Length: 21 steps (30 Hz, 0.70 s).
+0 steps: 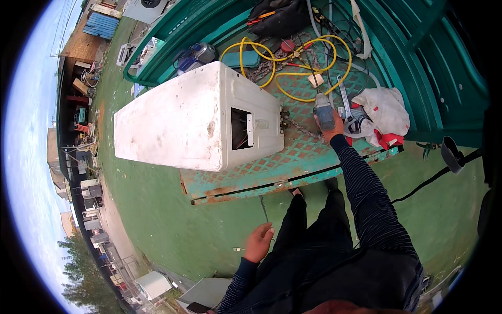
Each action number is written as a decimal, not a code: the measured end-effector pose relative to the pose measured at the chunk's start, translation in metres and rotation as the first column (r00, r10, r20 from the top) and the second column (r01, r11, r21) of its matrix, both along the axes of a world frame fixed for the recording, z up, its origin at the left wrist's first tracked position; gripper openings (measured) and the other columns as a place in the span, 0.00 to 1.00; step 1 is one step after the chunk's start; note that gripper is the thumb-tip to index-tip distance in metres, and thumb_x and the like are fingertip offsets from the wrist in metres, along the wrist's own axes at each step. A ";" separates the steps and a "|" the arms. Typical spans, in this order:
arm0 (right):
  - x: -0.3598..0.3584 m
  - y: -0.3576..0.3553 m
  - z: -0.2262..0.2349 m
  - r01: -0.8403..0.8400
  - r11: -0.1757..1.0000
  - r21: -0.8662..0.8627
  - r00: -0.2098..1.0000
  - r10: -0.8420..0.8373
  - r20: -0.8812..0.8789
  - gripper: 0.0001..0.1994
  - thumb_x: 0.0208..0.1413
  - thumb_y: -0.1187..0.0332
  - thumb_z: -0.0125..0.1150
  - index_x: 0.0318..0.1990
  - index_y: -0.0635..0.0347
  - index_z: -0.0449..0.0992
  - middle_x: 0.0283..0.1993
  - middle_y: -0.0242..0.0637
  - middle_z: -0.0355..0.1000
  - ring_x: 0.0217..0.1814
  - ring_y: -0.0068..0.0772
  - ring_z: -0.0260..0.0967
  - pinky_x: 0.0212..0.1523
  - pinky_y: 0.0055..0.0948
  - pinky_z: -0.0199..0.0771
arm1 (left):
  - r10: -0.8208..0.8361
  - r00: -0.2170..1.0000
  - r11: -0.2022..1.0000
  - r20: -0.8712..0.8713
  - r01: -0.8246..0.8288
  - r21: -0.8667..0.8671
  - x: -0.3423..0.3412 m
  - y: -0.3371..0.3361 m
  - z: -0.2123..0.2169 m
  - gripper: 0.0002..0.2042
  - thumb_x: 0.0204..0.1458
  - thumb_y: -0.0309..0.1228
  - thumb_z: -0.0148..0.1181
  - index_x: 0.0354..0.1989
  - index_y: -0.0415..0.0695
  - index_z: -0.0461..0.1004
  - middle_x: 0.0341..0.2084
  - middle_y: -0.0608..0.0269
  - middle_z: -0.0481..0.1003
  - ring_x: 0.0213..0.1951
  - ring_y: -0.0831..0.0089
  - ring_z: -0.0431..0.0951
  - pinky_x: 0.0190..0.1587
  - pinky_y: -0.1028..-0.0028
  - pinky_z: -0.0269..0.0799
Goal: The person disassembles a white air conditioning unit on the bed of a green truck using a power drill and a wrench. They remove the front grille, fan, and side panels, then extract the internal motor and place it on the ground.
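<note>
My right hand point(336, 128) is closed around a grey cordless drill point(324, 112) over the truck bed. A long thin bit runs from it toward the yellow hose point(293, 98). Just right of the drill lies a large metal wrench point(343, 97), beside a crumpled white and red cloth or bag point(386, 111). Left of the drill, a big white air-conditioner casing point(172, 115) rests on the bed, with a dark opening in its end where wires show. My left hand point(259, 243) hangs low over the green floor, loosely curled, with nothing visible in it.
The rusty green truck bed point(235, 191) has raised green side rails. Toward its far side are a black tool bag point(280, 18), a teal case point(241, 58), a chain and coiled hoses. A black strap point(429, 180) hangs at the right. Old appliances line the yard's left side.
</note>
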State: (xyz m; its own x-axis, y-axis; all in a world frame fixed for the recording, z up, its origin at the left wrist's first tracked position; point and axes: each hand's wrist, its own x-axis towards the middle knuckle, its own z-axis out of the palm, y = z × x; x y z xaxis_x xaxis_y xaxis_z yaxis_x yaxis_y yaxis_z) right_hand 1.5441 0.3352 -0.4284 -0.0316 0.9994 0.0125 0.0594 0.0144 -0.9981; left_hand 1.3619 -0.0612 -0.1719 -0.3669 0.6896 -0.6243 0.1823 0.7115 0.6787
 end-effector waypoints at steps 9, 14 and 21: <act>0.058 -0.062 0.067 -0.053 0.982 -0.181 0.966 0.004 -0.258 0.13 0.61 0.64 0.62 0.45 0.65 0.75 0.36 0.33 0.74 0.40 0.25 0.71 0.43 0.30 0.70 | -0.079 0.988 0.987 0.135 0.058 0.151 0.091 0.100 0.005 0.15 0.63 0.31 0.56 0.54 0.36 0.73 0.41 0.60 0.79 0.43 0.76 0.78 0.49 0.74 0.72; 0.128 -0.132 0.159 -0.366 0.886 -0.283 0.783 0.129 -0.609 0.11 0.61 0.66 0.58 0.43 0.66 0.72 0.26 0.32 0.69 0.30 0.28 0.67 0.46 0.31 0.69 | 0.062 0.947 0.894 0.314 -0.193 0.404 0.111 0.219 0.033 0.28 0.64 0.43 0.54 0.67 0.39 0.58 0.46 0.57 0.77 0.48 0.70 0.76 0.47 0.71 0.72; 0.131 -0.177 0.184 -0.583 0.711 -0.394 0.478 -0.092 -0.874 0.16 0.56 0.67 0.62 0.47 0.69 0.70 0.25 0.38 0.68 0.24 0.32 0.66 0.29 0.35 0.70 | 0.085 0.735 0.693 0.673 -0.529 0.490 0.087 0.291 0.057 0.19 0.68 0.41 0.45 0.58 0.39 0.62 0.42 0.52 0.75 0.44 0.60 0.79 0.46 0.63 0.76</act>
